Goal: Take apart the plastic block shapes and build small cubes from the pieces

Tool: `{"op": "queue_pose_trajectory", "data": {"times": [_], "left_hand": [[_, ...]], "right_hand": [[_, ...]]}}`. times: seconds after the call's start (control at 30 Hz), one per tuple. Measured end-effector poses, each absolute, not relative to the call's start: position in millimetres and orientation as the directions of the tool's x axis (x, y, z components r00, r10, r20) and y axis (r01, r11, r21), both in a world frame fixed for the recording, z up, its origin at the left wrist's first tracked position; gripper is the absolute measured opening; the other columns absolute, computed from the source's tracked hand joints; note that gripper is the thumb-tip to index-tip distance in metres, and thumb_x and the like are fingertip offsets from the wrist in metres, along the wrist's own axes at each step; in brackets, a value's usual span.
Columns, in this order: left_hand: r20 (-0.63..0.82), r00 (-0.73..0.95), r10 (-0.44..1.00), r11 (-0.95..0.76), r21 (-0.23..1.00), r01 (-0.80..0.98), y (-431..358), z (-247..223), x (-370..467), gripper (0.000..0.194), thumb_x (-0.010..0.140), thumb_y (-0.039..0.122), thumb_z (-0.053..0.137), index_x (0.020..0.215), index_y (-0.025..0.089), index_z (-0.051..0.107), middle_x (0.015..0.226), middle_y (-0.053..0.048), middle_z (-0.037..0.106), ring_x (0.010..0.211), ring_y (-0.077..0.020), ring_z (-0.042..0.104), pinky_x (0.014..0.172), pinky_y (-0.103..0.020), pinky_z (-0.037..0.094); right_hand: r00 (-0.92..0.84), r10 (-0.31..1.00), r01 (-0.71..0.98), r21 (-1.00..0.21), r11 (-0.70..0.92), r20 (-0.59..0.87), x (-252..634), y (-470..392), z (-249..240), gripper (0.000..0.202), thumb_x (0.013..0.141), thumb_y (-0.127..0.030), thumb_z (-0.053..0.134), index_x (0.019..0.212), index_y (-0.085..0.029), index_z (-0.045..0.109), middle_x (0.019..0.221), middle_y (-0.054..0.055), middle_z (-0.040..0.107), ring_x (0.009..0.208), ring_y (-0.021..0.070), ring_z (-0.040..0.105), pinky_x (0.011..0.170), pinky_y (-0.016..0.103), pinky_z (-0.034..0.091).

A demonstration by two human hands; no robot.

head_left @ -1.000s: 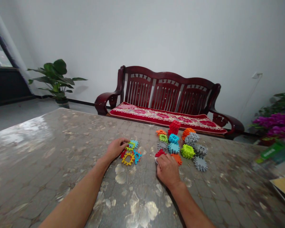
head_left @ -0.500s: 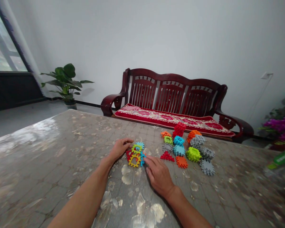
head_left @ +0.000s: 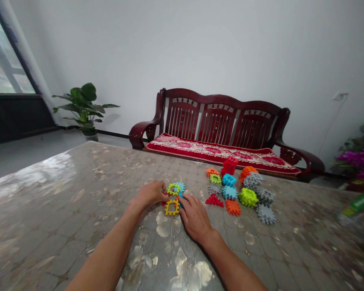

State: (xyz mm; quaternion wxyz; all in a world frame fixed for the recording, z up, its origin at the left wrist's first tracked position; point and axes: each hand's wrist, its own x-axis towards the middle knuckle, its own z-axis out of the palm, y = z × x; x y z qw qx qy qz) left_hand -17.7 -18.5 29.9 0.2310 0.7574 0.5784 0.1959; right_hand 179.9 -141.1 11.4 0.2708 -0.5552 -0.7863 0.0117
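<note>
In the head view, my left hand (head_left: 150, 192) is closed at the left side of a small group of interlocking toothed tiles, its thumb and curled fingers around a red tile (head_left: 164, 203) that is mostly covered. My right hand (head_left: 195, 218) presses its fingers together on a blue tile (head_left: 180, 195) at the group's right side. Nearest me in the group is a yellow tile (head_left: 167, 208) with an arched opening. Behind it leans a yellow-green frame tile (head_left: 170, 190), and a light blue tile (head_left: 181, 187) stands at the back. How firmly they interlock is hard to see.
Right of my hands lie stacks of toothed tiles: red triangles (head_left: 214, 200), orange (head_left: 233, 207), blue (head_left: 229, 192), green (head_left: 248, 197) and grey (head_left: 266, 214). The patterned table (head_left: 87, 214) faces a wooden bench (head_left: 218, 117). A green item (head_left: 362, 201) is at far right.
My left hand has shifted onto the red tile, its fingers now curled. My right hand has slid left and covers more of the blue tile. The yellow-green tile has tilted slightly.
</note>
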Motion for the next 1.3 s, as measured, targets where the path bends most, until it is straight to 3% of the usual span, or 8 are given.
{"op": "queue_pose_trajectory", "data": {"times": [0.13, 0.5, 0.63, 0.8, 1.0, 1.17, 1.3], "left_hand": [[0.000, 0.279, 0.960, -0.262, 0.349, 0.900, -27.1, 38.0, -8.4, 0.026, 0.057, 0.035, 0.072, 0.080, 0.023, 0.068, 0.087, -0.008, 0.072, 0.082, -0.0273, 0.067, 0.067, -0.031, 0.045], [0.024, 0.285, 0.958, -0.282, 0.249, 0.927, -28.8, 40.0, -6.6, 0.023, 0.062, 0.017, 0.065, 0.084, 0.021, 0.066, 0.096, -0.011, 0.067, 0.082, -0.0246, 0.065, 0.068, -0.030, 0.046], [0.069, 0.298, 0.952, -0.303, 0.338, 0.891, -19.9, 31.7, -13.4, 0.031, 0.057, 0.010, 0.063, 0.085, 0.021, 0.065, 0.095, -0.009, 0.066, 0.080, -0.0217, 0.063, 0.067, -0.028, 0.045], [0.026, 0.254, 0.967, -0.228, 0.532, 0.815, -7.2, 33.7, -26.1, 0.044, 0.054, 0.014, 0.067, 0.097, 0.020, 0.060, 0.072, 0.001, 0.065, 0.069, -0.0189, 0.062, 0.060, -0.025, 0.043], [0.035, 0.277, 0.960, -0.177, 0.842, 0.509, 0.2, 34.7, -29.5, 0.057, 0.056, 0.012, 0.061, 0.113, 0.018, 0.054, 0.076, 0.001, 0.069, 0.066, -0.0169, 0.066, 0.059, -0.026, 0.049], [0.081, 0.293, 0.953, -0.195, 0.902, 0.385, -4.1, 44.9, -21.7, 0.058, 0.056, 0.012, 0.062, 0.114, 0.016, 0.052, 0.081, -0.001, 0.067, 0.071, -0.0164, 0.067, 0.065, -0.027, 0.053], [0.107, 0.456, 0.884, -0.297, 0.881, 0.369, -16.5, 55.4, -9.4, 0.055, 0.058, 0.019, 0.068, 0.111, 0.016, 0.056, 0.083, 0.000, 0.065, 0.072, -0.0146, 0.065, 0.067, -0.026, 0.053]], "right_hand": [[-0.214, 0.879, 0.863, -0.339, 0.374, 0.426, 181.7, -144.8, 9.7, 0.035, 0.092, -0.020, 0.055, 0.127, -0.022, 0.058, 0.131, 0.010, 0.059, 0.121, 0.0233, 0.052, 0.105, 0.041, 0.045], [-0.221, 0.867, 0.829, -0.383, 0.408, 0.447, 185.9, -145.2, 10.9, 0.032, 0.092, -0.019, 0.055, 0.123, -0.023, 0.060, 0.129, 0.009, 0.059, 0.119, 0.0234, 0.052, 0.104, 0.041, 0.045], [-0.217, 0.868, 0.828, -0.387, 0.406, 0.447, 185.4, -146.0, 11.7, 0.031, 0.092, -0.019, 0.055, 0.122, -0.023, 0.061, 0.129, 0.009, 0.059, 0.120, 0.0233, 0.052, 0.104, 0.041, 0.045], [-0.182, 0.852, 0.833, -0.383, 0.399, 0.491, 185.0, -145.9, 10.9, 0.033, 0.092, -0.020, 0.054, 0.124, -0.024, 0.060, 0.128, 0.008, 0.061, 0.119, 0.0219, 0.053, 0.103, 0.040, 0.046], [-0.148, 0.830, 0.799, -0.430, 0.421, 0.538, 188.6, -144.7, 8.7, 0.033, 0.092, -0.016, 0.051, 0.122, -0.023, 0.062, 0.123, 0.008, 0.064, 0.114, 0.0221, 0.056, 0.101, 0.041, 0.045], [-0.114, 0.822, 0.756, -0.488, 0.436, 0.558, 190.4, -143.9, 9.1, 0.034, 0.091, -0.016, 0.050, 0.123, -0.022, 0.061, 0.117, 0.008, 0.067, 0.109, 0.0211, 0.059, 0.098, 0.039, 0.047], [-0.030, 0.831, 0.721, -0.564, 0.403, 0.556, 192.0, -142.7, 8.9, 0.031, 0.092, -0.019, 0.051, 0.121, -0.021, 0.062, 0.114, 0.008, 0.068, 0.106, 0.0204, 0.061, 0.095, 0.036, 0.049]]}}
